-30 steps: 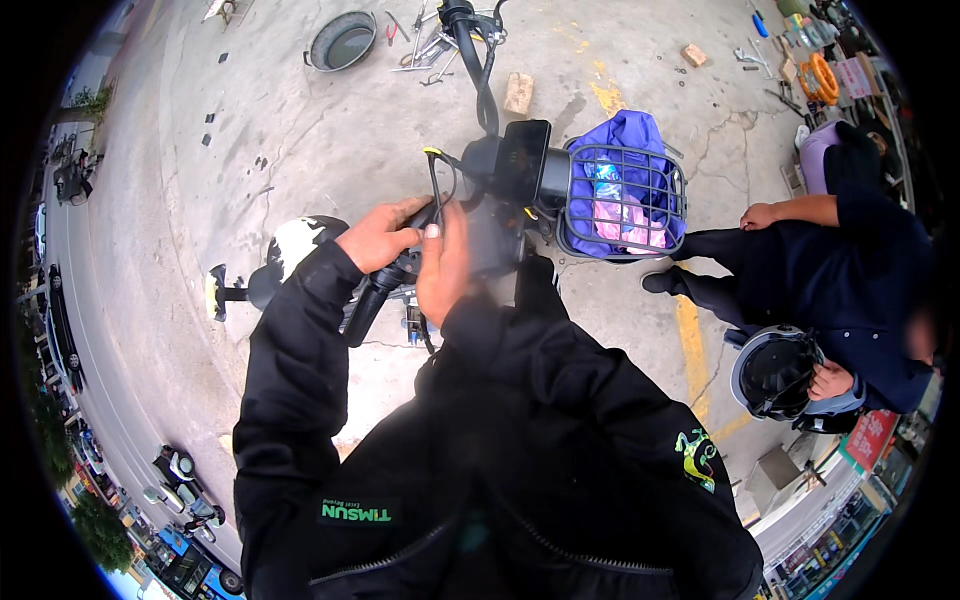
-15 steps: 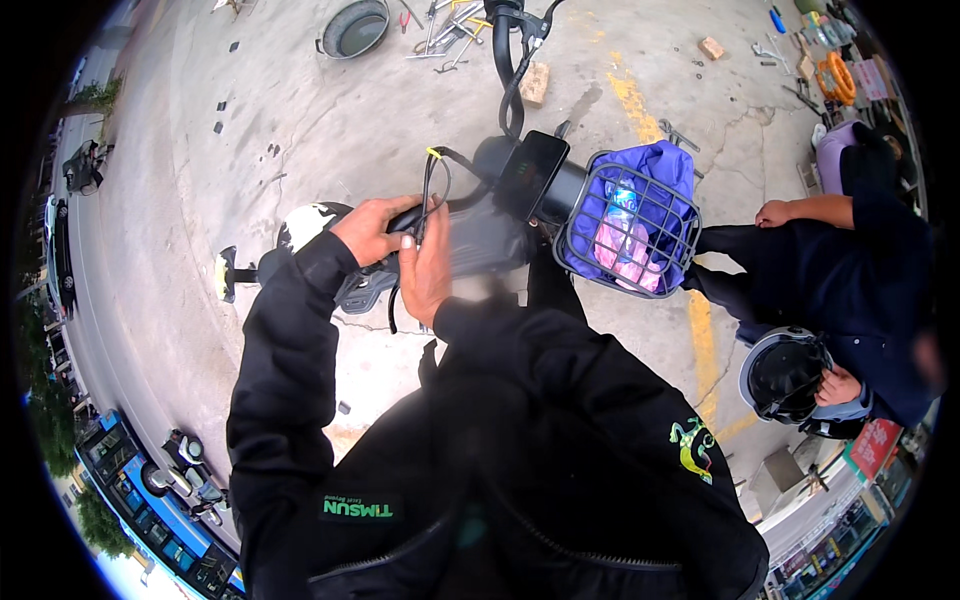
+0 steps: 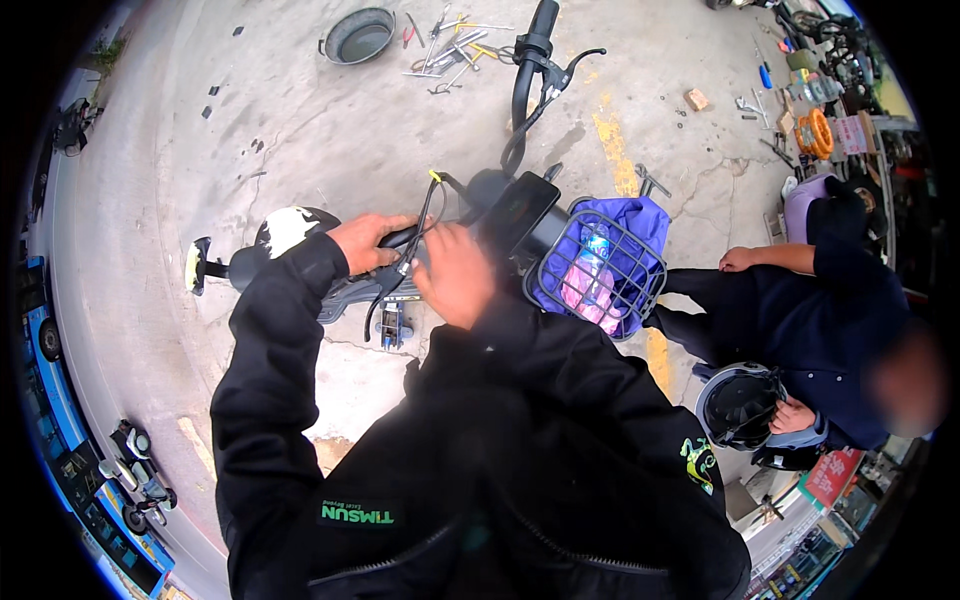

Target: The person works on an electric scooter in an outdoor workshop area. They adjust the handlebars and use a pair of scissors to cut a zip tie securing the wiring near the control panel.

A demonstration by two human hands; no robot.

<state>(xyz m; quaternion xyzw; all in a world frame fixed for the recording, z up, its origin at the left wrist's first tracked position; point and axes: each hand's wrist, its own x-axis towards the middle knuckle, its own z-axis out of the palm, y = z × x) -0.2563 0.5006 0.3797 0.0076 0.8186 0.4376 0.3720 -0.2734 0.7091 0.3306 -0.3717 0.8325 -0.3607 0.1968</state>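
Concrete yard (image 3: pixel 300 110): your left hand (image 3: pixel 362 243) pinches handlebar (image 3: pixel 521 95) at near end; brake lever (image 3: pixel 388 286) juts toward you; right hand (image 3: pixel 458 275), fingers lowered, just beside lever, hold unclear. Handlebar has turned clockwise, bringing basket (image 3: pixel 648 303) nearer: apparently turns freely.

Cracked grey concrete ground (image 3: pixel 290 130), crossed by a worn yellow line (image 3: pixel 612 140), carries a dark round basin (image 3: pixel 337 33) far and left of centre, red-handled pliers (image 3: pixel 408 34) just beside it, scattered metal tools (image 3: pixel 468 40) and, farther right, a brick (image 3: pixel 697 99).
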